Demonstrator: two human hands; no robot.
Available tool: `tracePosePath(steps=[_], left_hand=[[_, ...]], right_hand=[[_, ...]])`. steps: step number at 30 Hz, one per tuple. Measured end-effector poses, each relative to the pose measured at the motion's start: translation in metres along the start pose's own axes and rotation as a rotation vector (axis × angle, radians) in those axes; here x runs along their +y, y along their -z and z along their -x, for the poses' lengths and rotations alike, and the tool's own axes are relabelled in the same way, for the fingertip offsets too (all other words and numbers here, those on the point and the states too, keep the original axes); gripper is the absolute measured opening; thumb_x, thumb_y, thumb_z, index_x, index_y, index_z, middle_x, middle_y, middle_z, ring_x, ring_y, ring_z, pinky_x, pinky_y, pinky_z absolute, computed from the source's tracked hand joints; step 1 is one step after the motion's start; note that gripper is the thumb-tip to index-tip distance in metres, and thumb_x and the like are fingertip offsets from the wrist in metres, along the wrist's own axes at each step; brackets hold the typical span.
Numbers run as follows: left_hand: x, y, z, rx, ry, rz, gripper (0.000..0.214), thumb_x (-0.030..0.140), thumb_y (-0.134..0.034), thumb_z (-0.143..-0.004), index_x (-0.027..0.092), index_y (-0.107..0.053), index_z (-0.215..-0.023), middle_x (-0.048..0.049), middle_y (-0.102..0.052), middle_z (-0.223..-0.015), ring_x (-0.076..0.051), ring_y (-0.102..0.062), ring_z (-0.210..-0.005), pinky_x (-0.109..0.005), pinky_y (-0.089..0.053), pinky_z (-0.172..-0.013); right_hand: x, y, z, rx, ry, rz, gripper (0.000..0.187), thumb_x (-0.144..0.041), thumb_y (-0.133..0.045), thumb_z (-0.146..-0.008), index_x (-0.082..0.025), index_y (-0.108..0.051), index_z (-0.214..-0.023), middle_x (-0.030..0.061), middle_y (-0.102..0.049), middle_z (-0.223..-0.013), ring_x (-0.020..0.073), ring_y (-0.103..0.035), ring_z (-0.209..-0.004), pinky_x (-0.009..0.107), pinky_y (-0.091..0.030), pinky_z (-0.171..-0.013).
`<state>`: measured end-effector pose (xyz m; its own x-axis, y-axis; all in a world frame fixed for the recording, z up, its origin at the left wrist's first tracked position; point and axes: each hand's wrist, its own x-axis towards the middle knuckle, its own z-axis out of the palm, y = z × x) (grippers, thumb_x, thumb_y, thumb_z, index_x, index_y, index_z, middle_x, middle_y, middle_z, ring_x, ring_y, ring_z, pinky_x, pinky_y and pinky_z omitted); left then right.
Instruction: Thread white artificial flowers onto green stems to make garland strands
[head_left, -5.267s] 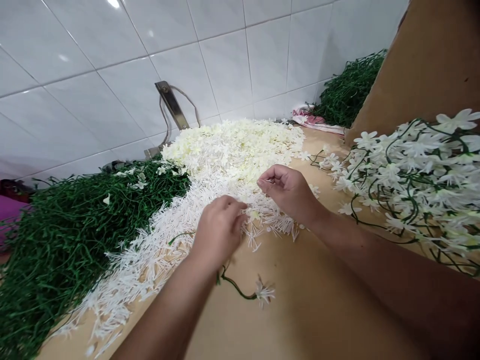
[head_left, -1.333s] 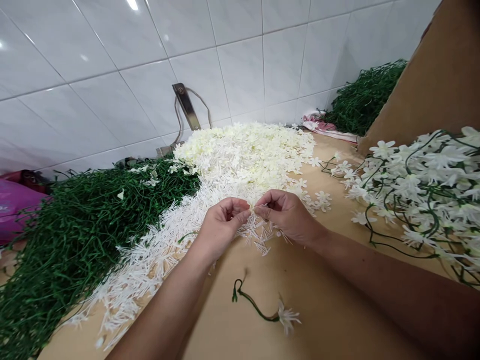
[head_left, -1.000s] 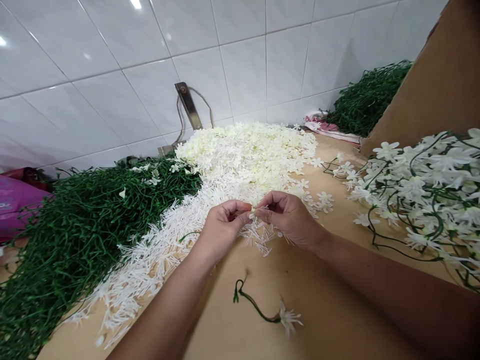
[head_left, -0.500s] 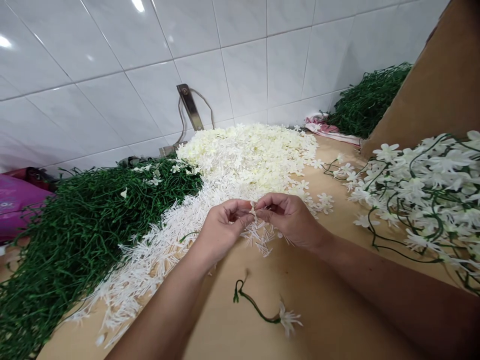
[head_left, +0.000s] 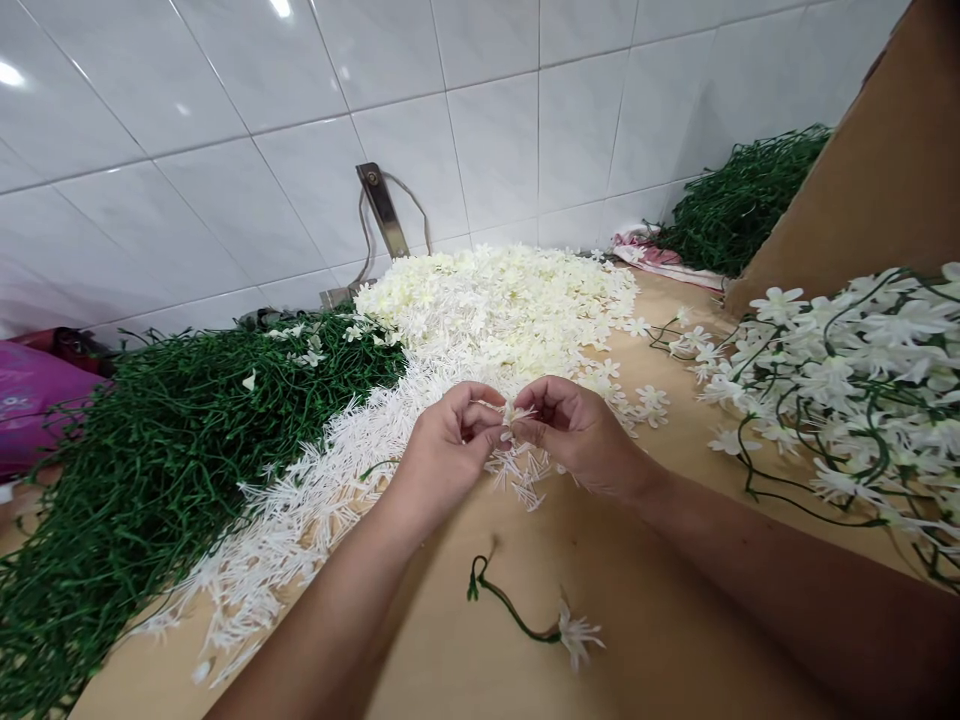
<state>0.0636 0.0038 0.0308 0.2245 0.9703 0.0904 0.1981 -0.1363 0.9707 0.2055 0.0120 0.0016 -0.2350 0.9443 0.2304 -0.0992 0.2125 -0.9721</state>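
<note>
A lone green stem (head_left: 517,615) with one flower lies on the tan surface (head_left: 660,620), just short of the hands. The left hand (head_left: 442,455) and right hand (head_left: 577,432) meet, fingers of both pinching a small white flower piece (head_left: 516,411) above the spiky white pile (head_left: 315,490). Loose green stems (head_left: 150,450) heap at left; cream petals (head_left: 510,300) lie beyond.

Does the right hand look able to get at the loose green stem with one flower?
Probably yes: the stem lies alone on bare table, close in front of the right hand, with nothing between. But that hand and the left hand both pinch a small white flower piece, so it is occupied.
</note>
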Motion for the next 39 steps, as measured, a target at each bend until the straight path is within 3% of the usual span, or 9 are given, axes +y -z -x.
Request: tracePosePath(steps=[4,8,12,14,17,22,29,39], left_hand=[[0.001,0.001,-0.002,-0.042,0.053,-0.008,0.014,0.011,-0.054,-0.066,0.017,-0.047,-0.077,0.0042,-0.055,-0.054,-0.008,-0.052,-0.053,-0.021,-0.040,-0.055],[0.008,0.012,0.005,-0.102,0.028,-0.331,0.006,0.020,-0.052,-0.070,0.017,-0.053,-0.076,0.0000,-0.058,-0.068,-0.010,-0.053,-0.063,-0.024,-0.041,-0.061],[0.023,0.034,0.032,-0.223,0.038,-0.630,0.014,0.026,-0.048,-0.075,0.019,-0.058,-0.082,-0.0027,-0.060,-0.083,-0.015,-0.054,-0.078,-0.030,-0.041,-0.073],[0.028,0.042,0.050,-0.367,0.015,-0.652,0.016,0.027,-0.049,-0.075,0.021,-0.059,-0.086,-0.0040,-0.058,-0.097,-0.017,-0.051,-0.091,-0.031,-0.038,-0.082],[0.024,0.043,0.072,-0.408,-0.014,-0.643,0.024,0.029,-0.053,-0.072,0.025,-0.058,-0.095,-0.0042,-0.054,-0.109,-0.018,-0.046,-0.102,-0.032,-0.036,-0.086],[0.003,0.026,0.076,-0.341,-0.057,-0.542,0.017,0.025,-0.046,-0.077,0.017,-0.060,-0.072,-0.0044,-0.062,-0.080,-0.014,-0.053,-0.078,-0.027,-0.040,-0.072],[-0.011,0.016,0.056,-0.062,0.198,-0.142,0.017,0.029,-0.049,-0.074,0.014,-0.053,-0.067,0.0026,-0.050,-0.055,-0.006,-0.039,-0.047,-0.019,-0.029,-0.046],[-0.027,0.017,0.047,-0.031,0.260,0.134,0.016,0.030,-0.056,-0.071,0.015,-0.058,-0.071,0.0010,-0.057,-0.065,-0.008,-0.046,-0.058,-0.020,-0.034,-0.056]], right_hand=[[0.001,0.000,-0.001,-0.014,-0.066,-0.089,0.020,-0.027,-0.064,-0.061,-0.016,-0.050,-0.071,-0.0053,-0.044,-0.059,0.0053,-0.039,-0.053,0.021,-0.033,-0.050],[0.001,0.001,-0.002,-0.041,-0.161,-0.225,0.022,-0.028,-0.066,-0.060,-0.016,-0.050,-0.068,-0.0060,-0.047,-0.056,0.0049,-0.042,-0.052,0.021,-0.035,-0.053],[0.002,0.006,-0.002,-0.080,-0.261,-0.399,0.019,-0.025,-0.066,-0.062,-0.015,-0.050,-0.067,-0.0039,-0.053,-0.061,0.0057,-0.049,-0.057,0.023,-0.039,-0.061],[0.002,0.008,-0.002,-0.107,-0.282,-0.474,0.016,-0.022,-0.065,-0.064,-0.015,-0.050,-0.066,-0.0032,-0.055,-0.061,0.0060,-0.050,-0.057,0.023,-0.039,-0.061],[0.002,0.008,-0.001,-0.132,-0.271,-0.529,0.014,-0.018,-0.065,-0.065,-0.015,-0.051,-0.067,-0.0045,-0.054,-0.057,0.0048,-0.048,-0.052,0.020,-0.037,-0.055],[0.000,0.007,0.002,-0.157,-0.293,-0.546,0.017,-0.017,-0.066,-0.062,-0.017,-0.052,-0.071,-0.0062,-0.052,-0.055,0.0040,-0.047,-0.049,0.020,-0.036,-0.052],[0.000,0.002,0.006,-0.281,-0.376,-0.560,0.014,-0.016,-0.066,-0.062,-0.016,-0.054,-0.069,-0.0050,-0.054,-0.057,0.0045,-0.049,-0.052,0.019,-0.037,-0.055],[0.006,-0.008,0.007,-0.320,-0.514,-0.598,0.013,-0.017,-0.069,-0.059,-0.013,-0.057,-0.065,-0.0026,-0.058,-0.060,0.0085,-0.058,-0.062,0.024,-0.044,-0.066]])
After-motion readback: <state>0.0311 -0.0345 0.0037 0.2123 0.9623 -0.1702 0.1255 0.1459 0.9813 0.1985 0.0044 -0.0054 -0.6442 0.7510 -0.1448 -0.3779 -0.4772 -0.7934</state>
